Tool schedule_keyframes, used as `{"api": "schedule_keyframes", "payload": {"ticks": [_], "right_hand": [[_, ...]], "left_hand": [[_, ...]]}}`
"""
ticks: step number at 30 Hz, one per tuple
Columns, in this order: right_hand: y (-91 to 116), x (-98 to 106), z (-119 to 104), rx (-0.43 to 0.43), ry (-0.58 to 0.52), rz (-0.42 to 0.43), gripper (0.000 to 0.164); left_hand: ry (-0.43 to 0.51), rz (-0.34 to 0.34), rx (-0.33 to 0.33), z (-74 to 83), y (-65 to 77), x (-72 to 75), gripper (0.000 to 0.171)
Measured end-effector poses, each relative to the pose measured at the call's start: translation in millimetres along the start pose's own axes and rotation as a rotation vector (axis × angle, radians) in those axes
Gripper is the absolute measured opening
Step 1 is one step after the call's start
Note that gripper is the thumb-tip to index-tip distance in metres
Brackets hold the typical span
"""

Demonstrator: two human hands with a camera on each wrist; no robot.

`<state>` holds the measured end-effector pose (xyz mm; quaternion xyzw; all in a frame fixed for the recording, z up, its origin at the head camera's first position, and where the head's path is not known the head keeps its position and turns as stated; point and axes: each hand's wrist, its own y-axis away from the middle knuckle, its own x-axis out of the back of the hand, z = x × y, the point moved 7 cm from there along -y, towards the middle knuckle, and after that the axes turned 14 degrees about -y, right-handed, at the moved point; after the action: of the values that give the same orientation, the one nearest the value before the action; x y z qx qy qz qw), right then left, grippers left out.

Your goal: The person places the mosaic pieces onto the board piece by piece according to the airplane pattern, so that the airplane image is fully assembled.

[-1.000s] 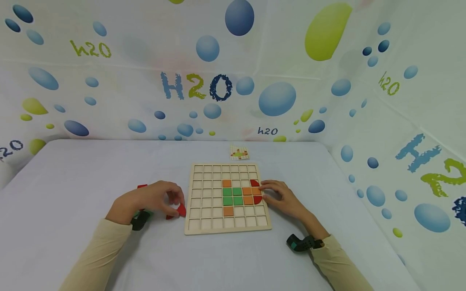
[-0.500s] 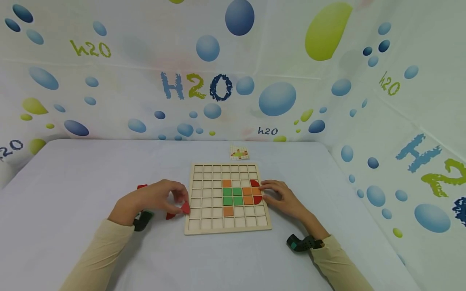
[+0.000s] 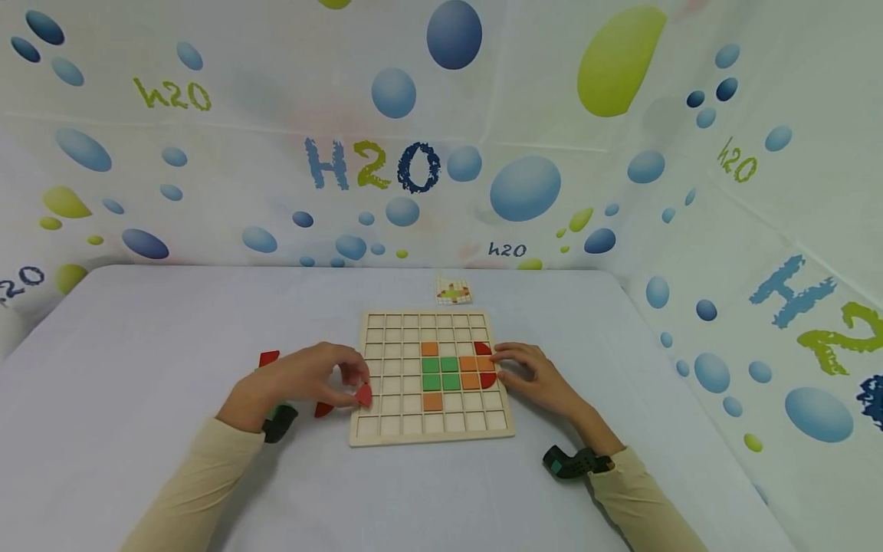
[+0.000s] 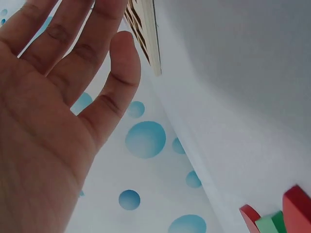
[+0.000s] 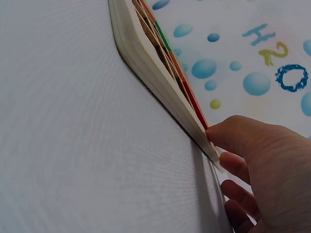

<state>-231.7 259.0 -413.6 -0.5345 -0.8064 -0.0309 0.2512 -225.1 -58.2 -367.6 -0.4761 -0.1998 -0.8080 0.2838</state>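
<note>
Left fingers (image 3: pixel 358 369) pinch a red piece (image 3: pixel 364 395), right fingers (image 3: pixel 509 353) relaxed at board's (image 3: pixel 390 425) right edge; piece's probably light, stiff, grab its sides.

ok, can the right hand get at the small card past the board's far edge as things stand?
Likely yes. The right hand touches the right edge of the board, and nothing visible stands between it and the small card, though it would have to leave the board.
</note>
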Motion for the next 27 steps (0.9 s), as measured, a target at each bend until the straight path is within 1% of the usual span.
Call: {"api": "schedule_keyframes", "payload": {"ticks": [3,8,17,22,27], "right_hand": [[0,0,0,-0.002,0.003,0.0,0.03],[0,0,0,0.001,0.006,-0.001,0.03],[0,0,3,-0.009,0.0,0.002,0.03],[0,0,4,-0.004,0.004,0.003,0.03],[0,0,3,-0.008,-0.001,0.002,0.03]], "left_hand": [[-0.002,-0.005,-0.02,3.0,-2.8,-1.7,0.02],[-0.004,-0.013,-0.031,8.0,-6.0,-4.4,0.023],[-0.044,-0.037,0.005,14.2,-9.4,-8.2,0.023],[-0.033,-0.044,-0.012,18.4,-12.3,-9.6,0.02],[-0.039,-0.053,-0.002,19.4,-14.5,-11.9,0.02]]}}
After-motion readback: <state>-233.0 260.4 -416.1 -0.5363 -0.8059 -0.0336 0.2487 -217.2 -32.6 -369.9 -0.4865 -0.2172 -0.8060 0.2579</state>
